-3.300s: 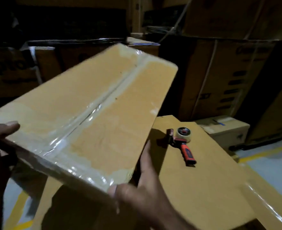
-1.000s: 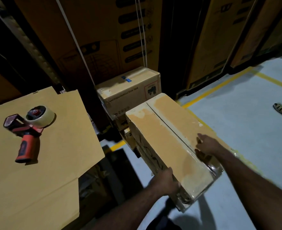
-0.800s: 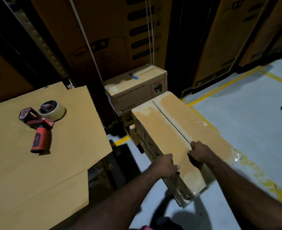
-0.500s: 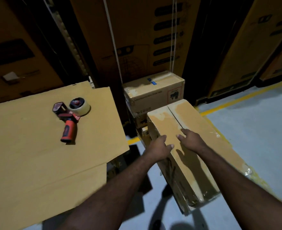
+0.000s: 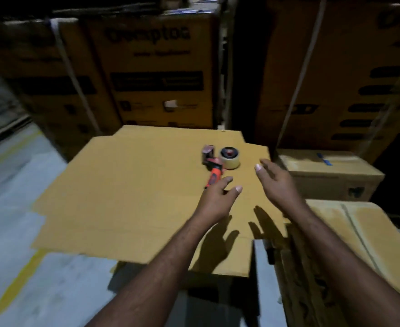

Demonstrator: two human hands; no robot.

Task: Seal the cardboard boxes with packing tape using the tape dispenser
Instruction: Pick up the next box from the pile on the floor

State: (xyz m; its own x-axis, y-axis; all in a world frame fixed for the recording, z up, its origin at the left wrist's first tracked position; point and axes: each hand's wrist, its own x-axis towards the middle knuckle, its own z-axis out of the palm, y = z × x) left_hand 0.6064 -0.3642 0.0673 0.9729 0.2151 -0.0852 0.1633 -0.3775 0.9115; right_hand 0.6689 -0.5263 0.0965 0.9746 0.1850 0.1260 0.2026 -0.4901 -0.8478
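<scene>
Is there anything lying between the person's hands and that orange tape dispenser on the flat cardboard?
Nothing visible does. The tape dispenser lies alone on the cardboard sheet. The left hand, open, is right at its orange handle; the right hand, open, hovers just beside the tape roll.

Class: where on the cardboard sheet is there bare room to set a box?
Free: the left half of the flat tan cardboard sheet, up to the red-handled tape dispenser. Crowded: its right part, under the left hand and right hand.
</scene>
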